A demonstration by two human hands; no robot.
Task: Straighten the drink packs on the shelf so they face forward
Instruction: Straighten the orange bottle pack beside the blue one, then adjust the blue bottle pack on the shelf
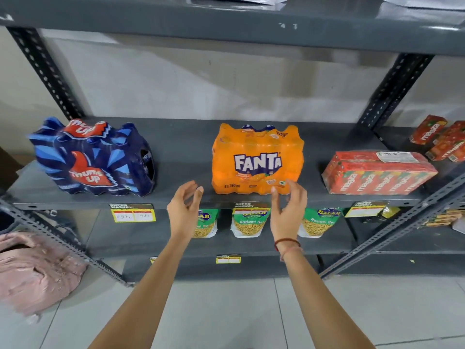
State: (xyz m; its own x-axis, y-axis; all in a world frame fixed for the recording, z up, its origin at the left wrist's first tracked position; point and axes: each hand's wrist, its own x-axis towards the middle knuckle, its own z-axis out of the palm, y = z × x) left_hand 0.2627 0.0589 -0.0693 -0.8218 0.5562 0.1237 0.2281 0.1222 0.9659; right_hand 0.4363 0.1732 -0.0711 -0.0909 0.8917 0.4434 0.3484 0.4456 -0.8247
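An orange Fanta pack [257, 159] stands on the grey shelf [186, 152] in the middle, its logo facing me squarely. A dark blue Thums Up pack [93, 158] stands at the left, turned a little so its right end shows. A red Maaza carton pack [377, 173] lies at the right, angled. My left hand [185, 210] hovers open just left of the Fanta pack's lower corner, apart from it. My right hand [288, 211] is open in front of the pack's lower right corner, fingertips at or very near the wrap.
More Maaza cartons [442, 139] sit on the neighbouring shelf at far right. Green Balaji snack bags [249, 221] line the shelf below, behind yellow price tags [132, 213]. Slanted metal braces cross at both sides. A pink cloth bundle [35, 270] lies on the floor at left.
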